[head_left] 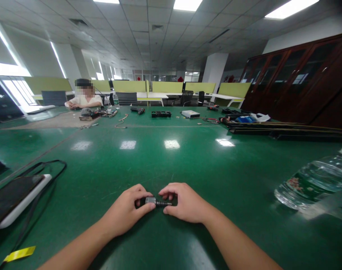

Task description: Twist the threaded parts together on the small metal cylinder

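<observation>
A small part (150, 201) with a grey block-like body, a dark ribbed neck and a thin tip lies sideways low over the green table, near the front. I cannot make out its exact kind. My left hand (133, 204) is closed on the grey body, with the thumb in front and the fingers behind. Close by on the other side, my right hand (186, 202) curves around the thin tip, its thumb and fingers apart. Whether the right thumb touches the tip, I cannot tell. The left fingers hide the part's left end.
On the right a clear water bottle (308, 183) lies tilted. A phone-like device (19, 198) with a black strap is at left. Across the green table (187, 161) are a drill (139, 111), a black frame (161, 114) and a silver box (190, 114). A person (88, 100) sits at the far left.
</observation>
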Demonstrator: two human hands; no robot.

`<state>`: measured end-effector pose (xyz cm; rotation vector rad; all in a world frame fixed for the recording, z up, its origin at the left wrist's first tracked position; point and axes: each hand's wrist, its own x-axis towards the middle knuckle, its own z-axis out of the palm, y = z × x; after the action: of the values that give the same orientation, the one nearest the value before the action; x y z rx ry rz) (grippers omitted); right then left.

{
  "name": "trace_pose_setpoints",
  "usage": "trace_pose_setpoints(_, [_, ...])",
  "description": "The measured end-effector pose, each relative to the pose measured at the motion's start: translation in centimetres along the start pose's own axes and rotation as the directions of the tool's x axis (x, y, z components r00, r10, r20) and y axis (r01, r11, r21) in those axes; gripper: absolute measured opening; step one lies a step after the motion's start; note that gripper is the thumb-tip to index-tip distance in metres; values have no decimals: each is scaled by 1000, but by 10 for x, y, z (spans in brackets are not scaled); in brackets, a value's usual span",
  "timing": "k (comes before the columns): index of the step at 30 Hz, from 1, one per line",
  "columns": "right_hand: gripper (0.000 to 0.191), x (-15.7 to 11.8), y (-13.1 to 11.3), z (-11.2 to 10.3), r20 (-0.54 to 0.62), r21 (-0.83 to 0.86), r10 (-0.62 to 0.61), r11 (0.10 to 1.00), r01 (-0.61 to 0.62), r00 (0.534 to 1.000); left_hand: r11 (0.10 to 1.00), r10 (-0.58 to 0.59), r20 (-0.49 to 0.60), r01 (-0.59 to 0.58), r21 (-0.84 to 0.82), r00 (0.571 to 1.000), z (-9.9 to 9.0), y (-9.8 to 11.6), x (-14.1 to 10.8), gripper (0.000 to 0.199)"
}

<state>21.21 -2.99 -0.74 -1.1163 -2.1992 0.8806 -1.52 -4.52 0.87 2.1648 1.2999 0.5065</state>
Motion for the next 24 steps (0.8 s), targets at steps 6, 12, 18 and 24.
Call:
trace_pose_setpoints(6, [25, 0, -4, 3, -11, -36, -17, 999, 17, 1000, 1000, 28, -26, -27, 9, 999, 2, -2, -3, 39])
trace_pose_setpoints(12, [17, 1, -6, 7, -7, -70, -29, 997, 29, 1000, 997, 67, -16, -67, 44, 998, 3, -5, -3, 27])
trace_pose_setpoints(18, [13, 4, -8, 12, -61, -58, -13, 998, 9, 998, 998, 35, -32, -34, 48, 999, 3, -5, -2, 19])
trace_pose_setpoints(24, [18, 7, -9, 17, -109, 77, 93, 993, -85, 990, 999, 16, -28, -15, 43, 999, 2, -3, -1, 17])
